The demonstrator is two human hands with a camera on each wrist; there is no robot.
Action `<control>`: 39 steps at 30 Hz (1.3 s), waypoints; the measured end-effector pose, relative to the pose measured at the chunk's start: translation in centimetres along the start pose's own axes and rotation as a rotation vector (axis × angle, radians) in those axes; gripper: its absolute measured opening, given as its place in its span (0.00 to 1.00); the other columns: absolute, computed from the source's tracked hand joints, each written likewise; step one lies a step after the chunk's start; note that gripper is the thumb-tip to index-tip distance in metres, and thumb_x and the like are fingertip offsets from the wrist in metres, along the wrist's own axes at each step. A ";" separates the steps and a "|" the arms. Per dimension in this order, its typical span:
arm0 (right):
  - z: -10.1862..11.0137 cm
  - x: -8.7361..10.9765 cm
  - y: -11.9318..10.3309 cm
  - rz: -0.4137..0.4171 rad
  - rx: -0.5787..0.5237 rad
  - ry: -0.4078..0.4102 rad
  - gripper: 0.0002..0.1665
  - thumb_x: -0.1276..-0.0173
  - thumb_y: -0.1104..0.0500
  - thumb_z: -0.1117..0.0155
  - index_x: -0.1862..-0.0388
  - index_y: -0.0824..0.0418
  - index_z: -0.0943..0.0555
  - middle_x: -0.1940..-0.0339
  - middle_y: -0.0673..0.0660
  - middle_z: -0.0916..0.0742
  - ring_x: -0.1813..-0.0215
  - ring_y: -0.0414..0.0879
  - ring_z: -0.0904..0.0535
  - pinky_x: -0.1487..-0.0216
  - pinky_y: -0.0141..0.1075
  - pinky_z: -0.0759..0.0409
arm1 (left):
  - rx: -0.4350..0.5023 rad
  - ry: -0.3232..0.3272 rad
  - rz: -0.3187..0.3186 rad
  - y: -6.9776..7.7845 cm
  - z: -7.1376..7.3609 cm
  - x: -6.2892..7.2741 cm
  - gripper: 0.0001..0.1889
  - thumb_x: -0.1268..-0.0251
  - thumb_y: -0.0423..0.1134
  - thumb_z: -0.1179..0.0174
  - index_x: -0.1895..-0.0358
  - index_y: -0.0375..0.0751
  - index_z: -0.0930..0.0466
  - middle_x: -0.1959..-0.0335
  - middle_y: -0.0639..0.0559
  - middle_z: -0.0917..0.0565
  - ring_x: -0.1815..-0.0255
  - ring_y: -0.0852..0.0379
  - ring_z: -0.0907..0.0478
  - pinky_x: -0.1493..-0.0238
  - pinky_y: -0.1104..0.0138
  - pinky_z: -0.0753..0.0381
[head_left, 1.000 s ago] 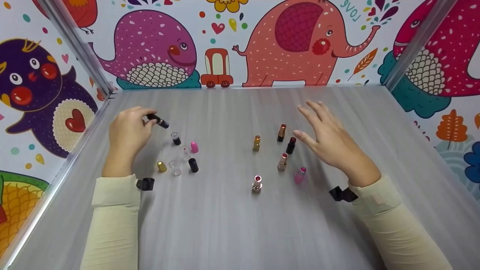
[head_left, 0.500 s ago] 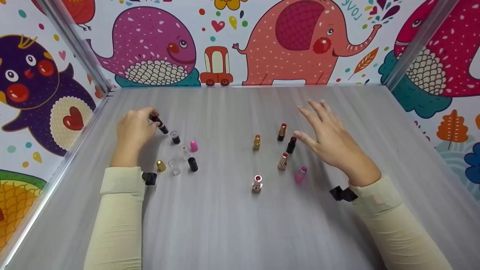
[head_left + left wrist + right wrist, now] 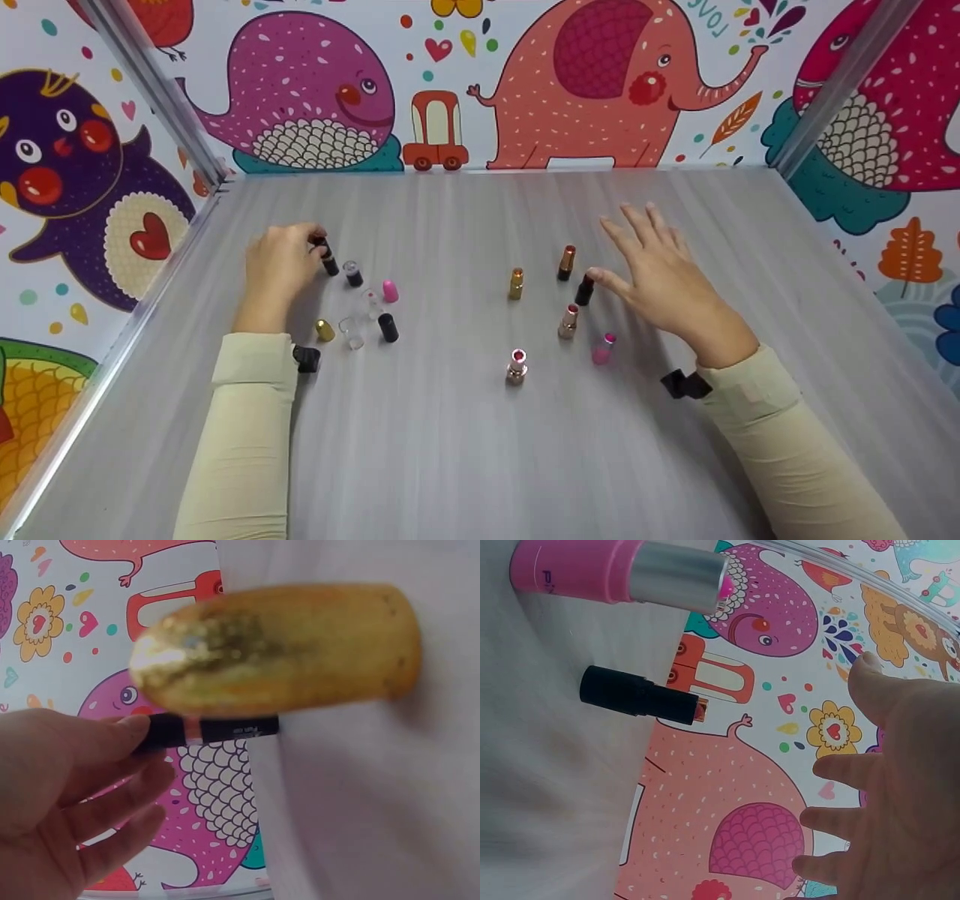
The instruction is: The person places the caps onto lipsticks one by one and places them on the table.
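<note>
My left hand (image 3: 281,264) pinches the upper end of a slim black lipstick tube (image 3: 331,264) between thumb and fingers. The tube, black with a coppery band (image 3: 193,730), stands nearly upright, its lower end close over the table. Just right of it is a clear-topped black cap (image 3: 353,274). A gold cap (image 3: 285,649) looms large in the left wrist view. My right hand (image 3: 664,281) hovers with spread fingers and holds nothing. Its thumb overlaps the top of an uncapped black lipstick (image 3: 584,291) in the head view; a pink lipstick (image 3: 577,571) stands nearby.
Left group: a pink cap (image 3: 390,291), a black cap (image 3: 388,328) and clear caps (image 3: 351,334). Right group, uncapped lipsticks: a gold one (image 3: 516,285), a copper-and-black one (image 3: 567,262), rose-gold ones (image 3: 516,369). Printed walls (image 3: 442,75) border the table.
The left hand has moved right and slightly toward me, bringing the black tube from a slant to nearly upright beside the clear-topped cap. The right hand stays almost still.
</note>
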State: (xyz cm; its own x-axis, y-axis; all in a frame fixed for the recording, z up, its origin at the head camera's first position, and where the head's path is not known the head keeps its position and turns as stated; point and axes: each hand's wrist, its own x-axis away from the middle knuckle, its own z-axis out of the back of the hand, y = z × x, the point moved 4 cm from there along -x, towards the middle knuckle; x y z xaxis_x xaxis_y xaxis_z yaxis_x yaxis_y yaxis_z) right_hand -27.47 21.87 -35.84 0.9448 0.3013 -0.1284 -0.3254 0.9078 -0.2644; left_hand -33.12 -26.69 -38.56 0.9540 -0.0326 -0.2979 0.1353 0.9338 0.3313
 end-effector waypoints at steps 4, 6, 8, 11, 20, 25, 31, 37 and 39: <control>0.1 0.0 -0.2 -0.002 -0.003 -0.013 0.49 0.22 0.38 0.36 0.11 0.51 0.42 0.11 0.63 0.46 0.11 0.66 0.63 0.18 0.71 0.61 | 0.000 0.002 0.030 -0.2 -0.1 0.0 0.11 0.26 0.33 0.35 0.45 0.36 0.12 0.48 0.33 0.11 0.47 0.26 0.17 0.49 0.36 0.22; 0.1 0.0 -0.2 -0.002 -0.005 -0.018 0.49 0.22 0.38 0.36 0.11 0.50 0.43 0.11 0.63 0.46 0.11 0.66 0.63 0.18 0.71 0.61 | 0.005 0.005 0.036 -0.3 -0.1 0.1 0.11 0.26 0.32 0.35 0.46 0.35 0.13 0.48 0.32 0.11 0.47 0.26 0.17 0.49 0.36 0.22; 0.1 0.0 -0.3 -0.004 -0.006 -0.021 0.49 0.23 0.38 0.35 0.11 0.50 0.43 0.11 0.62 0.46 0.11 0.66 0.63 0.18 0.71 0.61 | 0.007 0.007 0.037 -0.3 -0.1 0.2 0.11 0.26 0.32 0.35 0.46 0.35 0.13 0.47 0.32 0.12 0.48 0.26 0.18 0.50 0.36 0.21; 0.1 0.1 -0.3 -0.007 -0.008 -0.024 0.49 0.23 0.38 0.36 0.11 0.50 0.42 0.10 0.62 0.46 0.11 0.66 0.63 0.18 0.71 0.61 | 0.008 0.011 0.037 -0.3 0.0 0.2 0.10 0.26 0.32 0.35 0.46 0.35 0.13 0.47 0.32 0.12 0.48 0.25 0.18 0.50 0.36 0.22; 0.2 0.0 -0.1 -0.008 -0.013 -0.020 0.48 0.23 0.37 0.35 0.12 0.50 0.41 0.11 0.63 0.45 0.11 0.67 0.62 0.19 0.72 0.60 | 0.008 0.024 0.010 -0.3 0.3 0.2 0.11 0.28 0.31 0.35 0.46 0.34 0.12 0.45 0.31 0.12 0.47 0.25 0.18 0.52 0.36 0.21; 0.0 -0.1 0.0 -0.006 0.001 -0.014 0.48 0.23 0.38 0.35 0.13 0.54 0.39 0.11 0.64 0.45 0.12 0.68 0.61 0.19 0.72 0.60 | 0.004 0.033 -0.008 -0.3 0.3 0.2 0.11 0.29 0.31 0.34 0.47 0.33 0.12 0.46 0.31 0.12 0.47 0.25 0.17 0.52 0.36 0.19; -0.1 0.0 0.2 -0.012 -0.009 -0.020 0.48 0.23 0.38 0.35 0.12 0.53 0.40 0.11 0.63 0.46 0.11 0.68 0.62 0.19 0.72 0.61 | -0.011 0.001 0.006 0.0 0.3 0.1 0.13 0.28 0.32 0.35 0.44 0.34 0.13 0.43 0.31 0.13 0.45 0.25 0.18 0.50 0.36 0.19; 0.0 0.0 0.1 -0.011 -0.011 -0.018 0.48 0.23 0.38 0.35 0.12 0.53 0.40 0.11 0.64 0.46 0.12 0.68 0.61 0.19 0.72 0.61 | 0.011 0.114 -0.027 0.8 0.9 0.3 0.12 0.30 0.29 0.35 0.46 0.32 0.12 0.43 0.33 0.13 0.45 0.27 0.17 0.51 0.36 0.19; 0.0 0.0 0.1 -0.016 -0.009 -0.021 0.48 0.23 0.38 0.35 0.13 0.52 0.40 0.11 0.63 0.45 0.11 0.68 0.62 0.19 0.71 0.61 | 0.030 0.135 -0.050 1.3 1.2 0.3 0.11 0.30 0.28 0.35 0.48 0.32 0.11 0.46 0.34 0.11 0.46 0.28 0.16 0.51 0.38 0.18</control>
State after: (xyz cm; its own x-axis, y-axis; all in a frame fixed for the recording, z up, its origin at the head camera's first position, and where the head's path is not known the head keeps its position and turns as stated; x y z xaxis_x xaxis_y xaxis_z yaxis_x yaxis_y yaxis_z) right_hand -27.51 21.98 -35.86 0.9504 0.2930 -0.1039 -0.3106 0.9099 -0.2751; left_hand -32.28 -25.90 -37.13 0.9014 -0.0291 -0.4319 0.1922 0.9209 0.3392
